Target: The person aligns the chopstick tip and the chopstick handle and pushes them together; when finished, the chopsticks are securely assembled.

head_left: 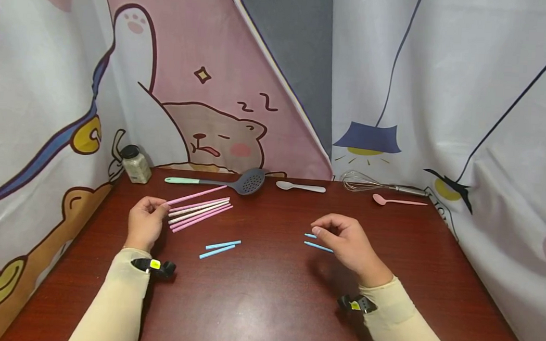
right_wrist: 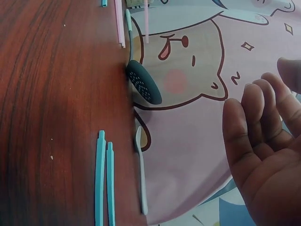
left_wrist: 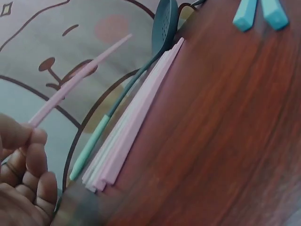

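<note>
My left hand (head_left: 145,222) pinches the end of one pink chopstick (left_wrist: 80,77) between thumb and fingertips, raised off the table. Just beside it lie several pink and white chopsticks (head_left: 200,215) in a loose, fanned bundle. Two short blue sticks (head_left: 220,249) rest on the table to the right of that hand. My right hand (head_left: 348,243) hovers with fingers loosely bent and holds nothing; a gap shows between thumb and fingers in the right wrist view. Below it are two more blue sticks (right_wrist: 103,179) with narrowed ends, partly hidden by the hand in the head view.
Along the back edge of the brown table (head_left: 255,305) lie a slotted skimmer (head_left: 249,182), a whitish spoon (head_left: 301,187), a wire whisk (head_left: 371,183) and a pink spoon (head_left: 398,201). A black-lidded jar (head_left: 136,166) stands at back left. Printed curtains (head_left: 284,134) hang behind.
</note>
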The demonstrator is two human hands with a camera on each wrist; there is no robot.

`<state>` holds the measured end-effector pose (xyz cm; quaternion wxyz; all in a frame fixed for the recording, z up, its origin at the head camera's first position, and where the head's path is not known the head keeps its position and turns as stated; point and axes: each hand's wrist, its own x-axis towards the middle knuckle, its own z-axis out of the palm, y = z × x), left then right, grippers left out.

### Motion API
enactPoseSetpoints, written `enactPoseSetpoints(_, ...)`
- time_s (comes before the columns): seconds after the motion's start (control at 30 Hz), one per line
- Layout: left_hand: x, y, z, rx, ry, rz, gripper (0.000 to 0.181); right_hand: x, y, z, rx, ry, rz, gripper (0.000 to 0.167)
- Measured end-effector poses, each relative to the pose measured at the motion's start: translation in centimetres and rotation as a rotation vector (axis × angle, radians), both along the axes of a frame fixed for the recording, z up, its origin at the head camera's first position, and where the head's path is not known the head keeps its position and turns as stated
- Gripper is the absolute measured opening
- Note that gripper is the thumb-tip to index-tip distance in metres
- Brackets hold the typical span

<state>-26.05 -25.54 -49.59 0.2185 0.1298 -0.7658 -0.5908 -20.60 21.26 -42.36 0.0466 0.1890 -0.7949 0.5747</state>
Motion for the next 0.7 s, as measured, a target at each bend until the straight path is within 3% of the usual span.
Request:
enactPoseSetpoints(0.3, -0.13, -0.68, -0.20, 0.001, -0.085, 0.046, 0.004, -0.26, 0.06, -0.26, 0.011, 0.015, -0.001, 0.004)
enactPoseSetpoints(0.7, -0.10, -0.62, 0.00, -0.087, -0.186, 0.011, 0.028, -0.31, 0.19, -0.40, 0.010, 0.017, 0.003, 0.004)
